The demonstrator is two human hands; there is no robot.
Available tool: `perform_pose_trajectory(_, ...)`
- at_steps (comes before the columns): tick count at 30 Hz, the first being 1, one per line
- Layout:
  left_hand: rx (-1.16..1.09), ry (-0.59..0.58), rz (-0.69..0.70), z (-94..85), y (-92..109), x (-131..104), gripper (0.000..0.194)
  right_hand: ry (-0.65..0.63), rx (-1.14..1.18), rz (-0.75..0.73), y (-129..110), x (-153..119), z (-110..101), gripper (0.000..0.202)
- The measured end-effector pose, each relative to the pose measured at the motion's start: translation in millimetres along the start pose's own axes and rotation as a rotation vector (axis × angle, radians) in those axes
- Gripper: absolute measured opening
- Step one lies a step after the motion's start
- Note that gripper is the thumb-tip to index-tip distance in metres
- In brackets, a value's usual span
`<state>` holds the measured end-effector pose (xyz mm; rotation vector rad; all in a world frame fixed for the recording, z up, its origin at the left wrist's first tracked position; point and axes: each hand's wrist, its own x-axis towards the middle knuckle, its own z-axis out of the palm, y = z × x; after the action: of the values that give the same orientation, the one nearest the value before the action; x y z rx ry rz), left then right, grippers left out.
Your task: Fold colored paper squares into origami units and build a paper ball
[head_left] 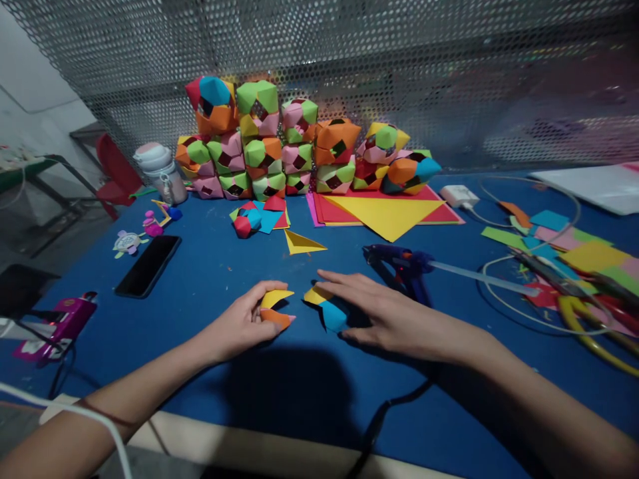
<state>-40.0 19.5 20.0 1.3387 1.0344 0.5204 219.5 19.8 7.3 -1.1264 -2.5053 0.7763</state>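
Observation:
My left hand (244,316) is closed around a folded paper piece with a yellow part (274,299) above and an orange part (274,319) below. A short gap to its right, my right hand (387,313) has its thumb and fingers around a yellow-and-blue folded paper piece (333,314). That piece stays close to the table top. Beyond both hands lies a small folded yellow paper (303,243). Just past my right hand a dark blue glue gun (404,258) rests with a glue stick (479,276) in its back.
Paper balls (259,156) are stacked along the perforated metal panel (349,60). Coloured sheets (389,213) lie in front. To the left are a phone (148,266), a bottle (162,173) and a pink power strip (60,329). Paper scraps (589,256), yellow-handled scissors (574,319) and cables lie right.

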Motion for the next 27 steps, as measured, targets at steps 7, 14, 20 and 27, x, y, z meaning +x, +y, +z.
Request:
perform_pose_trajectory(7,-0.049,-0.052,-0.060,-1.8,-5,1,0.065,-0.076,0.119,-0.036,13,12,0,0.069)
perform_pose_trajectory(14,-0.013,-0.025,-0.060,0.4,-5,2,0.065,-0.106,0.126,0.013,13,9,3,0.068)
perform_pose_trajectory(20,0.109,0.016,-0.016,0.0,-3,-2,0.056,0.037,0.157,0.076,6,3,10,0.068)
perform_pose_trajectory(27,0.320,0.043,0.165,1.4,-1,-8,0.053,0.291,0.117,-0.037,-13,-5,27,0.065)
